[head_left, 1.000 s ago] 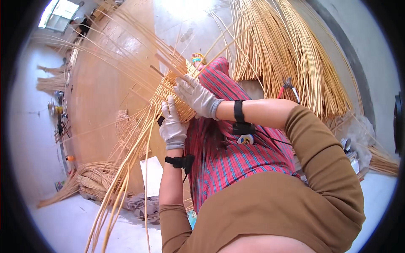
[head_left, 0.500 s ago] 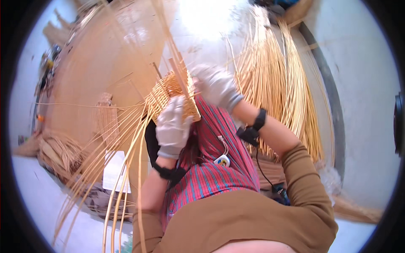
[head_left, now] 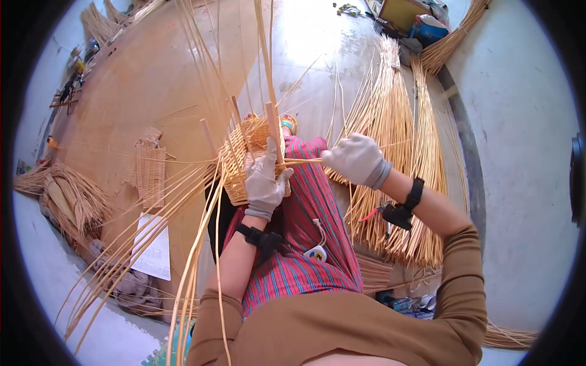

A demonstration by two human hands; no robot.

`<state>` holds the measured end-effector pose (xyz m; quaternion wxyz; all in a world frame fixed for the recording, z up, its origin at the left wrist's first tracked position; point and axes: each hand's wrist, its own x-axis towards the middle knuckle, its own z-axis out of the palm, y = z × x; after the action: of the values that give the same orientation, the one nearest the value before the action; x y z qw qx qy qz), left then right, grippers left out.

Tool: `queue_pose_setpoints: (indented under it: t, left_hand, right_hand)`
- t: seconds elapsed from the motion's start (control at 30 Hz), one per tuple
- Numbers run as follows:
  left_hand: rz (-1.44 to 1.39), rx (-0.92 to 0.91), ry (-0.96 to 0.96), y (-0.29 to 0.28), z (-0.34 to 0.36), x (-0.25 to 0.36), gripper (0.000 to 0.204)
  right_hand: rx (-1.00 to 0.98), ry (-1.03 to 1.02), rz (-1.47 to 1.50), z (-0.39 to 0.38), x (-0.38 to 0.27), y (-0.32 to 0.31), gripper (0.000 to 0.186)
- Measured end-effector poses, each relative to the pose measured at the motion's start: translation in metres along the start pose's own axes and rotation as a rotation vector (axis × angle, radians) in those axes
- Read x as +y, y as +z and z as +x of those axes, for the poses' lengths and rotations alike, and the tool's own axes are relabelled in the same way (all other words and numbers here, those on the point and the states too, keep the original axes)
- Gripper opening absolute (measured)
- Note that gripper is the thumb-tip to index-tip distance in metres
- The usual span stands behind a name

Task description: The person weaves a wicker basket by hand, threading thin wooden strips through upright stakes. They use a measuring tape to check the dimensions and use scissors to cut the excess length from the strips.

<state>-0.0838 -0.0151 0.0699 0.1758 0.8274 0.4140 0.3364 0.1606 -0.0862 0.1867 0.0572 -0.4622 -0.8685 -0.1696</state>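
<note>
A partly woven wicker basket [head_left: 235, 160] rests over my lap, with flat wooden stakes [head_left: 273, 131] and long rods standing up from it. More rods [head_left: 189, 195] fan out from its left side toward the lower left. My gloved left hand [head_left: 267, 185] grips the basket's near right side, fingers up along a stake and thumb spread against the weave. To the right, my gloved right hand [head_left: 359, 160] is closed around thin wicker strands [head_left: 304, 161], which run taut from the basket wall to the fist. Their ends inside that hand are hidden.
Large bundles of wicker rods [head_left: 390, 146] lie on the floor at the right. A woven panel [head_left: 151, 174] and a white paper sheet [head_left: 151, 247] lie at the left, near a heap of fibre [head_left: 76, 201]. A blue bucket [head_left: 429, 29] stands at the far right.
My right hand has moved from beside the basket's far right edge outward and nearer, drawing the strands rightward. My left hand has shifted slightly right along the basket. The basket sits a little lower in view.
</note>
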Motion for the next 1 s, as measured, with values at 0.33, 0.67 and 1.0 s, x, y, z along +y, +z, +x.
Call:
queue_pose_setpoints:
  t: [0.33, 0.67, 1.0]
  left_hand:
    - [-1.311, 0.161, -0.315, 0.0, -0.025, -0.035, 0.048]
    - [-0.67, 0.323, -0.398, -0.024, 0.006, -0.005, 0.013]
    - [-0.807, 0.068, -0.338, -0.01, 0.121, 0.019, 0.058]
  right_hand:
    - [0.111, -0.078, 0.593, 0.108, -0.051, 0.044, 0.044]
    - [-0.224, 0.829, 1.011, 0.088, -0.051, 0.087, 0.074]
    - [0.087, 1.152, 0.545, 0.117, -0.102, 0.099, 0.023]
